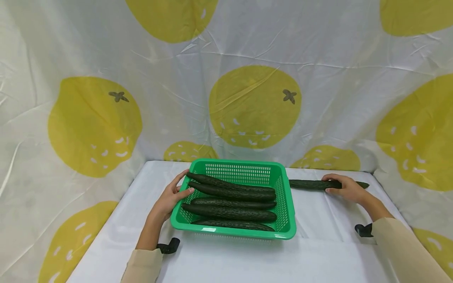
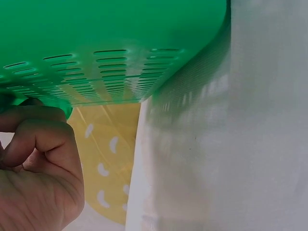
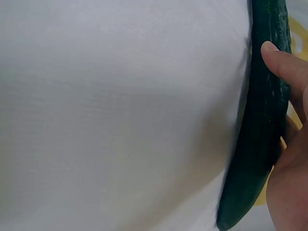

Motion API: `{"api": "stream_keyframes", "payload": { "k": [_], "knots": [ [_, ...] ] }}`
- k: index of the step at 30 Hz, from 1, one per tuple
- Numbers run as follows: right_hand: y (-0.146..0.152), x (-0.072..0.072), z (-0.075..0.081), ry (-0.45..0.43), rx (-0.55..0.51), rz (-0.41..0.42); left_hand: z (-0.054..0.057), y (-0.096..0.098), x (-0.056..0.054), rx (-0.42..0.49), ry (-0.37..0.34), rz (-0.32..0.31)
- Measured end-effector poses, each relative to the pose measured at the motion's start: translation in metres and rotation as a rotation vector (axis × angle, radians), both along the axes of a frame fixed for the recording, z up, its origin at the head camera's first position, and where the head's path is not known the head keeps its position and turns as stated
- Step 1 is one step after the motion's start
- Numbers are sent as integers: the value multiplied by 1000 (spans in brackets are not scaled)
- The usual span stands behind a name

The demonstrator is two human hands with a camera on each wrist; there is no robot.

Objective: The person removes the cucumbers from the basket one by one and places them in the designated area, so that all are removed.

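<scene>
A green plastic basket point(image 1: 291, 212) with slotted walls is at the middle of the table, and several dark green cucumbers point(image 1: 230, 212) lie side by side in it. My left hand point(image 1: 170, 198) grips the basket's left rim, thumb over the edge; the left wrist view shows its fingers point(image 2: 48, 134) curled under the rim. To the right of the basket, my right hand point(image 1: 345, 189) holds a single cucumber point(image 1: 306, 184) lying lengthwise near the table's back edge. In the right wrist view the thumb point(image 3: 284, 62) lies across this cucumber, the other fingers mostly hidden behind it.
A white cloth covers the table point(image 1: 247, 259). Behind and at both sides hangs a pale curtain point(image 1: 170, 102) printed with large yellow fruit. Black wrist cameras show at the left cuff point(image 1: 143, 263) and the right cuff point(image 1: 393, 232).
</scene>
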State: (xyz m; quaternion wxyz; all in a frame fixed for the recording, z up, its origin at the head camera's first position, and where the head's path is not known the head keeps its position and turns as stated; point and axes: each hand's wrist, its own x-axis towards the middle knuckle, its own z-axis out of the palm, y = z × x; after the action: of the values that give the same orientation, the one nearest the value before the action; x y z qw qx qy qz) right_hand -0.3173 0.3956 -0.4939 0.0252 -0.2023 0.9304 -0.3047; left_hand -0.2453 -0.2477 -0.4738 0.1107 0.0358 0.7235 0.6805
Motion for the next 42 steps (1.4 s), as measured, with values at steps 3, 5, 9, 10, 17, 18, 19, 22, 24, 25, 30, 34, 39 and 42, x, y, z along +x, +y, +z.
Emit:
{"api": "stream_keyframes", "payload": {
  "k": [3,5,9,10,17,18,19,22,24,25,30,34,39,42],
  "knots": [
    [-2,0,1,-12,24,-17,-1,0,0,5,-2,-3],
    [-3,0,1,-18,35,-21,-1,0,0,5,-1,-4],
    [-2,-1,1,-20,40,-24,-2,0,-1,5,-1,5],
    [-2,-2,2,-21,37,-23,-2,0,-1,6,0,5],
    [-6,1,17,-11,6,-49,1,-1,-1,5,-2,3],
    [-7,2,20,-6,-2,-55,2,-1,0,3,-2,4],
    [-8,3,23,0,-9,-61,2,-1,0,1,-2,5],
    [-12,4,30,22,-30,-76,2,0,-1,0,-4,6],
    [-17,5,36,34,-45,-77,2,0,-1,6,-4,3],
    [-20,6,38,37,-50,-76,2,0,-1,10,-4,1],
    [-41,8,54,45,-80,-63,1,-1,-1,23,2,-8],
    [-62,5,64,82,-108,-40,2,-1,-1,29,8,-7],
    [-90,5,78,140,-136,10,1,-1,-1,43,5,-13],
    [-108,6,88,173,-132,49,1,-2,-2,41,2,-13]
  ]
}}
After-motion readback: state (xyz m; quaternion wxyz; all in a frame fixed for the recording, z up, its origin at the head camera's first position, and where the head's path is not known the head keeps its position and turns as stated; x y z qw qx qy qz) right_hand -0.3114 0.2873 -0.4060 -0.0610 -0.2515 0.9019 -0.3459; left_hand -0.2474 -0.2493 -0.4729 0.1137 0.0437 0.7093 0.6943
